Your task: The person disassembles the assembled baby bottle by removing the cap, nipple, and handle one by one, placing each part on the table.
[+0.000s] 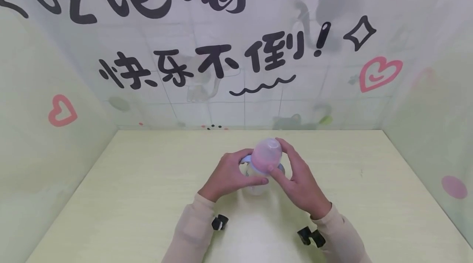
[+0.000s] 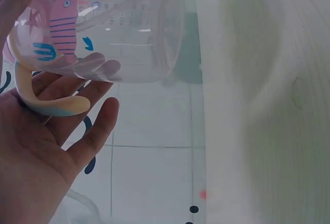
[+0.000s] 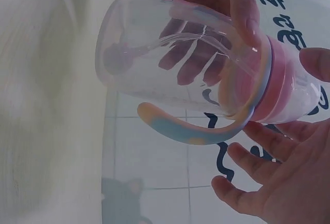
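Note:
A clear baby bottle (image 3: 129, 74) is held upright between both hands, over the middle of the table. It has a pink collar (image 3: 281, 77), a clear domed cap (image 1: 269, 150), a curved two-handled ring (image 3: 191, 133) and a straw with a weighted ball inside. My left hand (image 1: 230, 174) grips the bottle's upper body from the left, its fingers behind the clear wall and beside a handle. From the right, my right hand (image 1: 301, 183) holds the cap and collar area between thumb and index finger; its other fingers are spread. Whether the base touches the table cannot be told.
The pale wooden table (image 1: 148, 164) is enclosed by a back wall (image 1: 221, 111) and side walls covered in printed film with black characters and pink hearts. Black mounts (image 1: 220, 222) sit on both wrists near the tabletop.

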